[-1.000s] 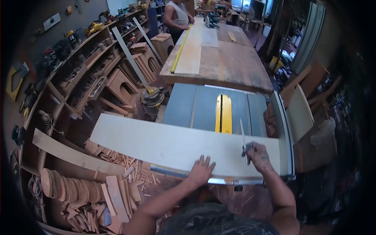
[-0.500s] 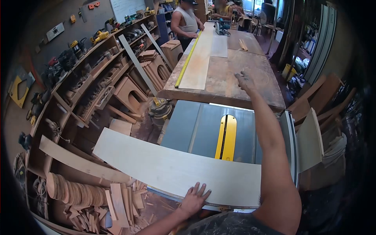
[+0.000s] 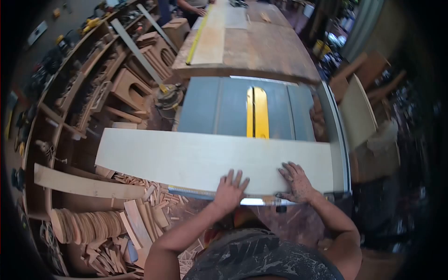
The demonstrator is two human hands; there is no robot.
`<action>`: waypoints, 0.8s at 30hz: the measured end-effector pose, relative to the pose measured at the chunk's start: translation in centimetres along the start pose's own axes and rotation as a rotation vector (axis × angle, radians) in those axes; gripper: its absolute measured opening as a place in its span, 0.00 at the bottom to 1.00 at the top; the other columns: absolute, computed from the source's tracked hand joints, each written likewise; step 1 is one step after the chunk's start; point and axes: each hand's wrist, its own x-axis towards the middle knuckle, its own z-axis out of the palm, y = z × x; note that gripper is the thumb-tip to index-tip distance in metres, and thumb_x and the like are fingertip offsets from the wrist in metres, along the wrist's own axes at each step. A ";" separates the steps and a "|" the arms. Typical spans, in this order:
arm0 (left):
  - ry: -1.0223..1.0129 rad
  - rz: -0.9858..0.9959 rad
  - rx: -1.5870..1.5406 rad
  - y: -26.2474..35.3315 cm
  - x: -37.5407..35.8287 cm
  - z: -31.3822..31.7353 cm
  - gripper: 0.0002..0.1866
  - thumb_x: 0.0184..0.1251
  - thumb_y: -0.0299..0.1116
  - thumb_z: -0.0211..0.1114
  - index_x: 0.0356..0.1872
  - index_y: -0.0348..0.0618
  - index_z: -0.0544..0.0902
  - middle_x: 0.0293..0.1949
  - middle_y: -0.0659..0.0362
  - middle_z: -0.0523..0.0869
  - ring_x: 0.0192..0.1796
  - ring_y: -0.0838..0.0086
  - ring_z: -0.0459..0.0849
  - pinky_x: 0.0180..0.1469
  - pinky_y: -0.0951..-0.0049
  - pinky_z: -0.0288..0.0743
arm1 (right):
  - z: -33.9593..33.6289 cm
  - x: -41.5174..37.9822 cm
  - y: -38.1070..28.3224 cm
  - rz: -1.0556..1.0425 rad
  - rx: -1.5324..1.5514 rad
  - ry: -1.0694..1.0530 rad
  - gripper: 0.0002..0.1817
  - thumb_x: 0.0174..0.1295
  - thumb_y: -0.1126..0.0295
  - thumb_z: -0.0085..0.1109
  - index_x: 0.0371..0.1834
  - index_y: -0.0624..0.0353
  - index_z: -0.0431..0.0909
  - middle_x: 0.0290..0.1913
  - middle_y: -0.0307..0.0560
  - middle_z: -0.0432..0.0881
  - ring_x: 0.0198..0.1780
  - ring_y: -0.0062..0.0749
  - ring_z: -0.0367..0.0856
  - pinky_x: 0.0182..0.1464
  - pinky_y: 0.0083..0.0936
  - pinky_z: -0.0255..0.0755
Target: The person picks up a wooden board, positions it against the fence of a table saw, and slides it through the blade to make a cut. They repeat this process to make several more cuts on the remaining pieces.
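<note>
Back from its reach over the bench, the right hand [image 3: 296,183] now lies flat on the board [image 3: 205,161], fingers spread, holding nothing; the left hand [image 3: 230,191] presses beside it, palm down and open; the board lies across the saw table [image 3: 219,107], long axis left to right, its left end overhanging the floor; the yellow insert [image 3: 257,112] shows just beyond it.

Cluttered woodshop, long worn workbench [image 3: 261,51] beyond grey table saw [image 3: 210,107], wall shelves [image 3: 70,88] with power tools at left, offcuts pile [image 3: 140,219] on floor, stacked wood discs [image 3: 84,226], leaning boards [image 3: 357,112] at right, dim warm light
</note>
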 end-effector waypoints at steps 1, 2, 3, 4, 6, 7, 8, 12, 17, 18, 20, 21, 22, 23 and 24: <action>0.013 0.008 -0.024 -0.2 0.0 0.1 0.33 0.70 0.52 0.67 0.73 0.51 0.77 0.75 0.42 0.73 0.75 0.40 0.69 0.68 0.44 0.66 | 0.2 -1.1 -0.4 0.055 -0.108 -0.093 0.51 0.58 0.45 0.72 0.81 0.58 0.63 0.83 0.61 0.58 0.82 0.65 0.55 0.80 0.67 0.49; 0.018 0.009 -0.029 -0.3 0.1 -0.2 0.33 0.70 0.52 0.67 0.73 0.51 0.77 0.75 0.43 0.74 0.75 0.40 0.69 0.68 0.44 0.67 | 2.6 -2.0 0.7 0.051 -0.235 -0.116 0.53 0.60 0.37 0.67 0.83 0.58 0.61 0.84 0.62 0.55 0.85 0.63 0.48 0.83 0.68 0.41; 0.026 0.001 -0.032 0.0 0.1 -0.3 0.33 0.70 0.52 0.67 0.73 0.51 0.78 0.75 0.43 0.74 0.75 0.40 0.69 0.68 0.44 0.67 | 3.5 -2.7 0.9 0.060 -0.209 -0.083 0.53 0.61 0.37 0.66 0.83 0.58 0.60 0.84 0.62 0.55 0.85 0.63 0.48 0.83 0.68 0.41; 0.029 -0.002 -0.023 0.2 0.3 -0.5 0.33 0.70 0.52 0.68 0.73 0.51 0.78 0.74 0.43 0.75 0.75 0.40 0.69 0.68 0.44 0.67 | 3.7 -2.5 1.0 0.063 -0.187 -0.033 0.53 0.61 0.36 0.65 0.83 0.58 0.60 0.84 0.62 0.54 0.85 0.64 0.49 0.83 0.68 0.42; 0.020 0.003 0.009 0.2 0.2 -0.7 0.33 0.69 0.53 0.69 0.72 0.51 0.79 0.74 0.44 0.76 0.75 0.41 0.69 0.69 0.45 0.67 | 3.3 -2.3 0.5 0.089 -0.176 -0.013 0.51 0.65 0.36 0.61 0.83 0.56 0.60 0.85 0.61 0.53 0.85 0.63 0.48 0.82 0.69 0.42; 0.032 0.001 -0.001 0.3 0.2 -0.6 0.33 0.68 0.54 0.69 0.71 0.51 0.79 0.74 0.44 0.76 0.75 0.41 0.69 0.69 0.45 0.66 | 3.5 -2.4 0.4 0.092 -0.174 0.010 0.50 0.65 0.36 0.60 0.83 0.56 0.60 0.85 0.60 0.53 0.85 0.62 0.48 0.82 0.69 0.42; 0.045 -0.002 -0.012 0.2 0.3 -0.3 0.34 0.68 0.55 0.69 0.71 0.50 0.80 0.73 0.44 0.76 0.75 0.40 0.70 0.69 0.45 0.66 | 4.0 -2.4 0.7 0.093 -0.175 0.033 0.50 0.65 0.35 0.60 0.84 0.56 0.60 0.85 0.60 0.53 0.85 0.62 0.48 0.83 0.69 0.42; 0.095 -0.016 -0.099 -0.3 -0.5 0.0 0.34 0.69 0.54 0.69 0.69 0.45 0.81 0.74 0.46 0.76 0.76 0.43 0.69 0.71 0.46 0.65 | 4.1 -2.3 0.6 0.129 -0.134 0.034 0.50 0.68 0.32 0.55 0.84 0.55 0.59 0.86 0.57 0.54 0.86 0.58 0.48 0.84 0.66 0.40; 0.147 -0.047 -0.220 -0.9 -3.1 0.5 0.31 0.71 0.49 0.68 0.70 0.44 0.79 0.75 0.47 0.76 0.78 0.46 0.68 0.78 0.42 0.58 | 4.0 -2.1 0.5 0.136 -0.130 0.037 0.50 0.68 0.31 0.54 0.84 0.55 0.60 0.85 0.57 0.55 0.86 0.58 0.48 0.84 0.65 0.39; 0.157 -0.071 -0.235 -1.0 -4.0 0.4 0.30 0.71 0.48 0.68 0.70 0.44 0.79 0.75 0.47 0.76 0.78 0.46 0.67 0.79 0.41 0.56 | 3.9 -1.8 0.6 0.138 -0.135 0.034 0.50 0.67 0.31 0.54 0.84 0.55 0.60 0.85 0.57 0.55 0.86 0.58 0.48 0.84 0.65 0.39; 0.188 -0.116 -0.238 -1.7 -5.6 0.0 0.29 0.71 0.46 0.68 0.69 0.44 0.79 0.74 0.47 0.76 0.78 0.46 0.68 0.80 0.40 0.55 | 4.1 -1.9 0.5 0.149 -0.135 0.019 0.50 0.67 0.31 0.55 0.84 0.55 0.60 0.85 0.57 0.55 0.86 0.58 0.48 0.84 0.65 0.39; 0.213 -0.135 -0.226 -2.1 -6.6 -0.5 0.28 0.71 0.44 0.68 0.69 0.44 0.80 0.73 0.46 0.77 0.78 0.46 0.68 0.80 0.40 0.55 | 4.1 -1.9 0.5 0.139 -0.136 0.033 0.50 0.67 0.31 0.55 0.84 0.55 0.60 0.85 0.57 0.55 0.86 0.58 0.48 0.84 0.65 0.40; 0.229 -0.153 -0.220 -2.3 -7.8 -0.6 0.27 0.71 0.43 0.68 0.68 0.43 0.80 0.73 0.46 0.77 0.77 0.46 0.69 0.80 0.39 0.56 | 4.2 -2.2 0.5 0.132 -0.133 0.039 0.50 0.67 0.32 0.56 0.84 0.55 0.60 0.85 0.57 0.55 0.86 0.58 0.48 0.84 0.65 0.40; 0.255 -0.177 -0.215 -2.9 -8.7 -0.4 0.27 0.71 0.42 0.68 0.67 0.43 0.81 0.72 0.46 0.78 0.77 0.46 0.69 0.79 0.39 0.56 | 4.2 -2.2 0.6 0.126 -0.135 0.053 0.50 0.67 0.32 0.56 0.83 0.55 0.60 0.85 0.57 0.55 0.86 0.58 0.48 0.84 0.65 0.40; 0.284 -0.200 -0.206 -3.8 -9.5 -0.1 0.26 0.71 0.42 0.68 0.67 0.42 0.81 0.72 0.46 0.78 0.77 0.46 0.69 0.79 0.39 0.56 | 4.2 -2.2 0.7 0.130 -0.140 0.048 0.50 0.67 0.32 0.56 0.83 0.55 0.60 0.85 0.57 0.55 0.86 0.58 0.48 0.84 0.65 0.40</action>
